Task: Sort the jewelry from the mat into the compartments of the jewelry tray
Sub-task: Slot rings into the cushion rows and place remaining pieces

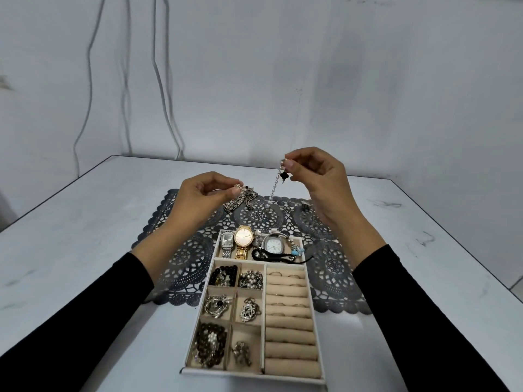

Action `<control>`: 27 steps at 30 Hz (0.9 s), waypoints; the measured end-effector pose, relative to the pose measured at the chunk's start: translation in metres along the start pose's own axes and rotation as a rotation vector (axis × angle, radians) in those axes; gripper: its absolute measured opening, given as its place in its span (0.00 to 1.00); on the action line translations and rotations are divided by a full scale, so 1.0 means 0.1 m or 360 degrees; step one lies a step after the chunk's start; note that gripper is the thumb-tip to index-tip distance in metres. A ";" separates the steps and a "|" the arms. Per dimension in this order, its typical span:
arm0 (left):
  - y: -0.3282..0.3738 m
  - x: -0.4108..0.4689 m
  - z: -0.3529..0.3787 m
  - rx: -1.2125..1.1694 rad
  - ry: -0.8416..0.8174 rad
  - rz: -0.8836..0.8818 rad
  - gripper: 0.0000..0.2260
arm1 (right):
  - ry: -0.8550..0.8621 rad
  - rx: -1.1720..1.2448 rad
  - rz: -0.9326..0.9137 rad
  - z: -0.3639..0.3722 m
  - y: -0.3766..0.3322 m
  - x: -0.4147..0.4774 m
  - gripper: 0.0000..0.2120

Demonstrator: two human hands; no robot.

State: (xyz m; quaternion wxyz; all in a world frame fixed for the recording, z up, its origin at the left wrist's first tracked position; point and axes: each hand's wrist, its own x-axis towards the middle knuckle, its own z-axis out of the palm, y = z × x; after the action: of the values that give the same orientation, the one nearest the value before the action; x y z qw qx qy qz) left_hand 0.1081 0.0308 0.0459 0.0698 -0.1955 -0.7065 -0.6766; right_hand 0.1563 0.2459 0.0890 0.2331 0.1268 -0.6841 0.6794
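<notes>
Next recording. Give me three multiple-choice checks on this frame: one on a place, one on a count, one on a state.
1. Where in the jewelry tray do the watches lie? A. far compartment B. right-hand column C. near-left corner
2. How many small compartments fill its left side? A. four B. six C. nine
3. What is the right hand doing? A. lying flat, empty B. curled in an empty fist C. pinching a hanging chain
Answers: 1 A, they fill the wide far section; 2 B, two columns of three; 3 C, its grip holds the chain's top, a black charm just below.
</notes>
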 end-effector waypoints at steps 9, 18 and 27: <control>0.18 -0.43 -0.15 0.0018 -0.0021 -0.0013 0.06 | -0.0105 0.0100 -0.0040 0.08 -0.31 -0.35 0.05; 0.39 -0.84 -0.22 -0.0006 -0.0039 0.0073 0.08 | -0.0257 0.0146 0.0015 0.20 -0.47 -0.80 0.06; 0.43 -1.05 -0.24 0.0039 -0.0044 0.0113 0.08 | -0.0391 0.0034 0.0072 0.24 -0.48 -1.13 0.05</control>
State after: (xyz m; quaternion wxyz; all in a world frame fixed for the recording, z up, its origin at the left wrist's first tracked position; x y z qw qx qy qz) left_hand 0.2158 -0.0113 0.0494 0.0864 -0.2290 -0.7083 -0.6621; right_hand 0.2733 0.2043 0.0763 0.1308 0.1961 -0.7028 0.6712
